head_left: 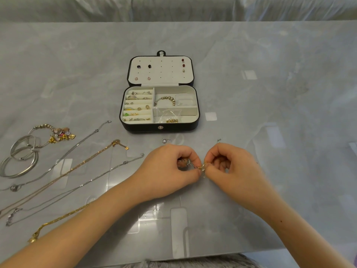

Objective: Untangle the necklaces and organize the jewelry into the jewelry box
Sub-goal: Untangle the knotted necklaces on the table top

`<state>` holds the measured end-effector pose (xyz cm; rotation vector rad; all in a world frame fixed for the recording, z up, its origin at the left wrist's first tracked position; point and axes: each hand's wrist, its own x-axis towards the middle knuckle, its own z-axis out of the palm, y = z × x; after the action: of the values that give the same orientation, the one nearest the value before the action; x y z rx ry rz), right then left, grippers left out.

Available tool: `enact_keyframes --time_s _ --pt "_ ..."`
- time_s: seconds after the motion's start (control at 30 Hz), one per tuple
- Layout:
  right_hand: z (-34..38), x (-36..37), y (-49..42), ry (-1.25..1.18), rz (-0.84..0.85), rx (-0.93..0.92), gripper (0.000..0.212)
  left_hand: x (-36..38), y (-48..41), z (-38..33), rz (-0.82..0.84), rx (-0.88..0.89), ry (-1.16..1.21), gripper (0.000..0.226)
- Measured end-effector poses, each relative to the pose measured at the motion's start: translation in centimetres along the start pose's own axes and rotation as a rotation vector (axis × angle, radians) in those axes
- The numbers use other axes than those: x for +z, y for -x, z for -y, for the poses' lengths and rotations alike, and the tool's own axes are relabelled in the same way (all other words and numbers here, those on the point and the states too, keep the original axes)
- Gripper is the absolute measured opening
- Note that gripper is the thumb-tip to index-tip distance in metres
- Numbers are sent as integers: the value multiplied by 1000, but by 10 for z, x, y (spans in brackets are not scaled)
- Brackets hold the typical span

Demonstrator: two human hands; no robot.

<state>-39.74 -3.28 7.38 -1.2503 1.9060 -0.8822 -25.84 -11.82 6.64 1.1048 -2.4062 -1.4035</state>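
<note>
A small tangle of silver and gold chain point(201, 168) hangs between my two hands just above the table. My left hand point(170, 169) pinches it from the left and my right hand point(231, 167) pinches it from the right, fingertips almost touching. Beyond them stands the open black jewelry box point(160, 128), with rings and earrings in its left slots, a beaded bracelet point(166, 100) in the upper right compartment and stud earrings on the lid panel point(161, 71). A small silver pendant point(165, 140) lies between my hands and the box.
Laid out on the left are a long silver necklace point(63, 157), a gold necklace point(81, 163), another silver chain point(92, 180) and a gold chain point(58, 219) partly under my left forearm. Silver bangles point(21, 157) and a charm bracelet point(56, 134) lie far left.
</note>
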Motion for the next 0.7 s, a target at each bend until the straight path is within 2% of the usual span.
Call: enact_keyframes --time_s 0.23,0.37,0.47,0.57,0.7 --pt "5 9 0 -555 -61 211 22 0 -3 -5 13 -13 74 6" --pt "2 5 1 -652 -20 249 22 -8 -4 -3 87 -70 278 7" --pt "-1 2 -1 -698 26 262 21 -12 -4 -2 127 -97 340 9" --pt "-4 -1 -3 -596 46 260 17 -15 -4 -3 149 -116 340 6" --pt "-9 -3 -2 -226 9 133 17 -16 -4 -3 159 -116 314 6"
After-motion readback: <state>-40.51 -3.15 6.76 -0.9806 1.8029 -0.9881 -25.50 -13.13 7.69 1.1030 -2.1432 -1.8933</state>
